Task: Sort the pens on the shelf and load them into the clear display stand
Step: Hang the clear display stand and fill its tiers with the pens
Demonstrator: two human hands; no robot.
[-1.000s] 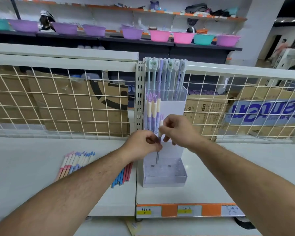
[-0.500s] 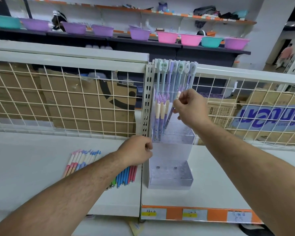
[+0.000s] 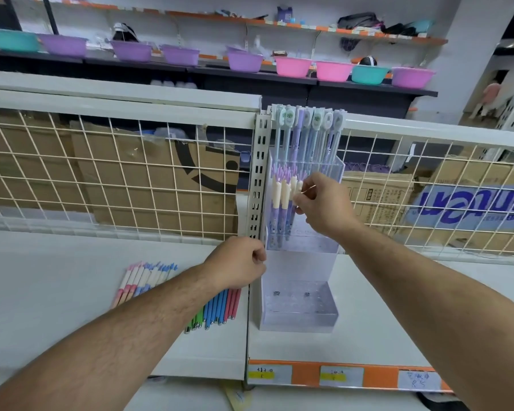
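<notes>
Right hand point(image 3: 324, 206) had dropped to middle tier of display stand point(image 3: 303, 310), fingers pinching cream-capped pen point(image 3: 293, 185) | left hand point(image 3: 238, 262) curled at stand's left edge, hold unclear, forearm overlapping loose pens point(image 3: 220, 307) left of stand | wire grid point(image 3: 131, 179) behind stand

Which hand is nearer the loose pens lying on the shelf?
Left. The left hand is over the loose pens, beside the clear stand. The right hand is higher, at the stand's middle tier, pinching a cream-topped pen.
</notes>
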